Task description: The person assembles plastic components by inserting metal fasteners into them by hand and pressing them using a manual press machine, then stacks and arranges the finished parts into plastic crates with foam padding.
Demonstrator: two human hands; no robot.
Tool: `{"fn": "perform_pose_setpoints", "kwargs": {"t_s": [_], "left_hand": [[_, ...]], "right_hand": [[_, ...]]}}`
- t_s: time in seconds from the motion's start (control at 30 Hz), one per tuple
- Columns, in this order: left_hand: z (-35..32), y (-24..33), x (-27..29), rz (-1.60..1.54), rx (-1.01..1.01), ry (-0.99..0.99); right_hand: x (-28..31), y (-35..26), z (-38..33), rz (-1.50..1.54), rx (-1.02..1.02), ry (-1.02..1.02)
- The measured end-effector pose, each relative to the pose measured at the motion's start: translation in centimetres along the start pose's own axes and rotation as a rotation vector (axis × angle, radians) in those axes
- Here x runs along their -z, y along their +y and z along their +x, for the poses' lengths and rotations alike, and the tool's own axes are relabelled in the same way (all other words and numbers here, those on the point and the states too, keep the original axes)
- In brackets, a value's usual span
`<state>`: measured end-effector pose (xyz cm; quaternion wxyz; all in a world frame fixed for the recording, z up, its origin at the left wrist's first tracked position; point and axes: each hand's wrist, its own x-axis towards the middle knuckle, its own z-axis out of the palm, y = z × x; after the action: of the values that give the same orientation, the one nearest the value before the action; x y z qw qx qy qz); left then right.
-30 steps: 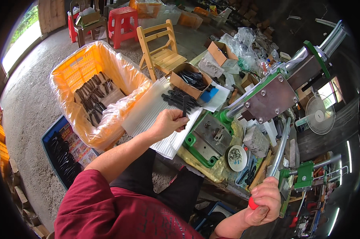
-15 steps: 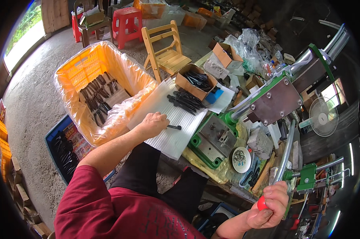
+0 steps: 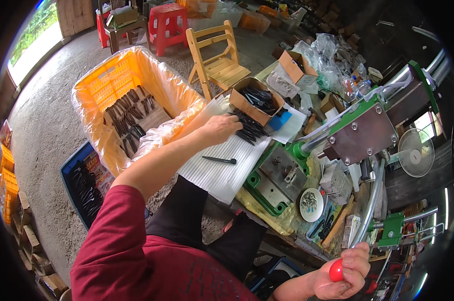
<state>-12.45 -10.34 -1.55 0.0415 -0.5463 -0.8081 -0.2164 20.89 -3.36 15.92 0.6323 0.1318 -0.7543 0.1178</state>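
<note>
My left hand (image 3: pixel 222 128) reaches to a pile of slim black handle-shaped parts (image 3: pixel 250 131) on a white ribbed foam sheet (image 3: pixel 214 175). Its fingers are bent together at the pile's near edge; whatever they pinch is hidden. One single black part (image 3: pixel 219 160), pointed at one end and rounded at the other, lies alone on the foam below the wrist. My right hand (image 3: pixel 343 277) is wrapped around the end of a metal lever (image 3: pixel 371 213), by its red ball knob (image 3: pixel 336 271). That lever belongs to a green bench press (image 3: pixel 363 131) above a steel base plate (image 3: pixel 279 170).
An open carton (image 3: pixel 254 103) of black parts stands behind the pile. On the left are a lined orange crate (image 3: pixel 117 80) with brown-black parts and a blue tray (image 3: pixel 71 198). A white bowl (image 3: pixel 311 204) of small metal pieces sits beside the press; a wooden chair (image 3: pixel 222 67) stands beyond.
My left hand has moved from the single black part, over the foam, to the pile farther away. That part now lies free. The right hand stays on the lever; the view has shifted slightly.
</note>
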Motion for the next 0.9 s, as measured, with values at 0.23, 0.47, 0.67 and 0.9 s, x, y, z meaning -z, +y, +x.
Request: {"fn": "perform_pose_setpoints", "kwargs": {"t_s": [0.23,0.47,0.67,0.9], "left_hand": [[2.4,0.2,-2.3,0.187,-0.090,0.012],[1.8,0.5,-2.2,0.208,-0.091,-0.003],[1.7,0.3,-2.5,0.222,-0.107,-0.055],[0.6,0.7,0.2,0.184,-0.033,-0.023]], "right_hand": [[0.4,0.5,-0.3,0.047,0.024,-0.005],[0.4,0.8,-0.5,0.064,0.042,-0.018],[0.4,0.6,-0.5,0.056,0.041,-0.001],[0.5,0.4,-0.5,0.042,0.003,0.051]]}}
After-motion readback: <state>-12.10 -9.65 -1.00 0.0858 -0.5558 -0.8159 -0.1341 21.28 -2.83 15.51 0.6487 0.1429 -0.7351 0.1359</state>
